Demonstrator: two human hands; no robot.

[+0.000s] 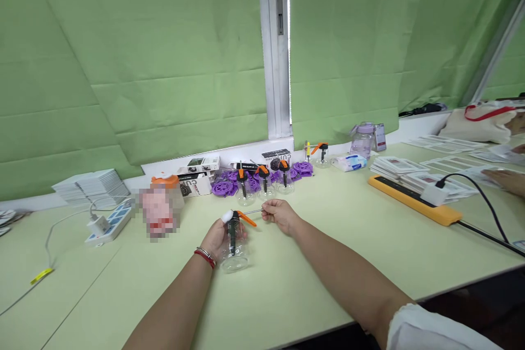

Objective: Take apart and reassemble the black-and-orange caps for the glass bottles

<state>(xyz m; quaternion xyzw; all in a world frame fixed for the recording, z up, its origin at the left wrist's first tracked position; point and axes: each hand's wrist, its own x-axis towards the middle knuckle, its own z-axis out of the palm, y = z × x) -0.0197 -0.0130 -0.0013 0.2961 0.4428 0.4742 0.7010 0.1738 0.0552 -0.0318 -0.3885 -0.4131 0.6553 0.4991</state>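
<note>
My left hand point(215, 238) is closed around a clear spray bottle point(234, 263) with a black pump head and an orange trigger, upright just above or on the table; I cannot tell which. A white covering is on one of its fingertips. My right hand point(281, 216), fingers pinched, grips one end of a thin metal rod point(253, 211). The rod's other end reaches the pump head beside the orange trigger. Behind my hands stand similar bottles, among them a left one point(245, 194), a middle one point(266, 188) and a right one point(284, 179).
Purple plastic parts point(223, 185) and boxes point(194, 185) lie at the back. Another bottle point(321, 158) stands by a lidded jug point(363, 141). Left are a power strip point(112, 225) and cards point(90, 188). Right, an orange power strip point(410, 200) adjoins printed papers point(394, 167) and another person's hand point(506, 179).
</note>
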